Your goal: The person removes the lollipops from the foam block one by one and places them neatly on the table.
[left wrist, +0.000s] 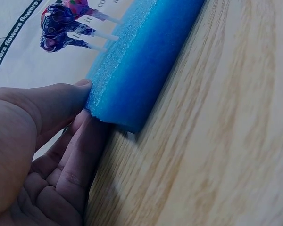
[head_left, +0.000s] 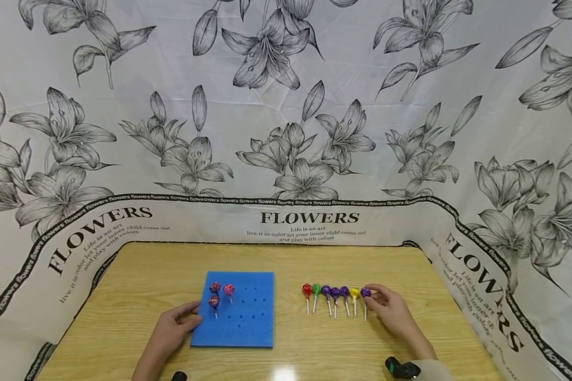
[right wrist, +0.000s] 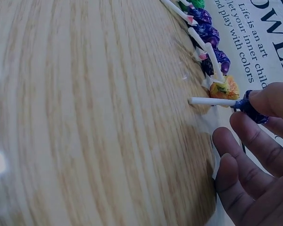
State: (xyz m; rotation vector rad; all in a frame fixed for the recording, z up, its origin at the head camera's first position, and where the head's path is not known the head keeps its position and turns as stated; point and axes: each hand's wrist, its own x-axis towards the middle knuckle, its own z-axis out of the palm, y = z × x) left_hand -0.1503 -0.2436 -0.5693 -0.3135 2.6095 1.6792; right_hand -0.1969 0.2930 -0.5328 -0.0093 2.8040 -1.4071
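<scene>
A blue foam board (head_left: 248, 333) with small holes lies left of centre. Three wrapped lollipops stand in its upper left: two dark ones, such as the front dark lollipop (head_left: 213, 301), and a pink lollipop (head_left: 229, 289). My left hand (head_left: 173, 325) grips the board's left edge; in the left wrist view the thumb (left wrist: 61, 96) presses the rim, with fingers lower down. My right hand (head_left: 388, 309) pinches a purple lollipop (right wrist: 254, 107) by its wrapped head between thumb and forefinger, its white stick pointing toward the table's near side. The other right fingers are loosely bent.
Left of the right hand, a row of lollipops lies on the wooden table (head_left: 324, 349): a red lollipop (head_left: 307, 289), a green lollipop (head_left: 316, 289), three purple ones and a yellow lollipop (head_left: 354, 292). A flower-printed cloth (head_left: 310, 174) surrounds the table's back and sides.
</scene>
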